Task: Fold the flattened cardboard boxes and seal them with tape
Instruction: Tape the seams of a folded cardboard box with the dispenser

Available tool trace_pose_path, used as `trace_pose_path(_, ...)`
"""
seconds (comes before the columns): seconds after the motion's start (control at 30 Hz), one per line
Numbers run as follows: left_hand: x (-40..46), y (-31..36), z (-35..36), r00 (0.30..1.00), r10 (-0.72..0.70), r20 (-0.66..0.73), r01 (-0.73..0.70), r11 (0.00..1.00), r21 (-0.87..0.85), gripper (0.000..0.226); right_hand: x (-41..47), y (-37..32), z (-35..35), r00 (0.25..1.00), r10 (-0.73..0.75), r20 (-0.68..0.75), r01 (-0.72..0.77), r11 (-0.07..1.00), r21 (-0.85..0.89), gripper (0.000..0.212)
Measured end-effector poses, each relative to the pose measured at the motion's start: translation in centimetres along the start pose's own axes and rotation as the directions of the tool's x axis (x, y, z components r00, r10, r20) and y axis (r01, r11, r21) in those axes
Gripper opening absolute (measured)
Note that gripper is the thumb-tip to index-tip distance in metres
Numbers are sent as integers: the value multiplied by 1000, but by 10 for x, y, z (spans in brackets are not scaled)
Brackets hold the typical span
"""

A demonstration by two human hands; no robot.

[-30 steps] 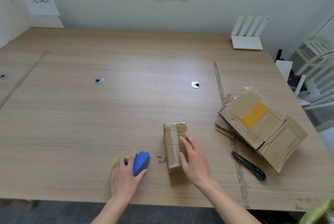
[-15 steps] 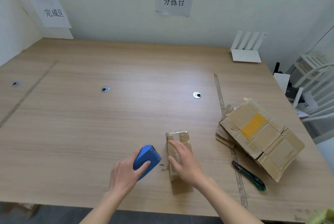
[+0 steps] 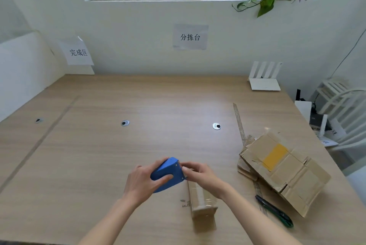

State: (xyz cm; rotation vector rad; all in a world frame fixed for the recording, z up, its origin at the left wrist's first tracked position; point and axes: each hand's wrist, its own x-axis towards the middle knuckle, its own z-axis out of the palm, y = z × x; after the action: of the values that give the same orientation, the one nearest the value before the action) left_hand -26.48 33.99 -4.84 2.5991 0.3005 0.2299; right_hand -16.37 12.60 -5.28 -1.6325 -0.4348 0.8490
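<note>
The small box (image 3: 202,199) lies near the front edge of the table (image 3: 99,145), right of centre, partly under the right wrist. The left hand (image 3: 141,180) grips a blue tape dispenser (image 3: 168,172) just above the box's far end, fingers curled round it. The right hand (image 3: 200,173) seems to pinch at the dispenser's mouth, probably for the tape end, though no tape is visible. Risks: with neither hand steadying it, the light box may slide or lift when tape is pulled; the tape may stick crooked or to itself. To the right lie the flattened boxes (image 3: 285,169) and a green knife (image 3: 275,214).
</note>
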Motion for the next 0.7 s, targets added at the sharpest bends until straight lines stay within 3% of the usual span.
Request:
trace_pose_path(0.07,2,3,-2,1000,14,19,-14,1000,6,64,-3,-4,-2,1000,14,-23,-13,999,44,28)
trace_pose_path(0.43,-2,18,16,982,177,71,-184,977,109,63,-12,20,-10,940,-11,-342,-13,998,-69,8)
trace_pose_path(0.53,-6,5,19,984,157,85,-170,969,181,63,-30,39,-16,913,46,-405,-76,995,-60,6)
trace_pose_path(0.7,-28,-14,45,968,104,229,-150,969,194,63,-70,90,-29,838,189,-512,-239,970,-34,9)
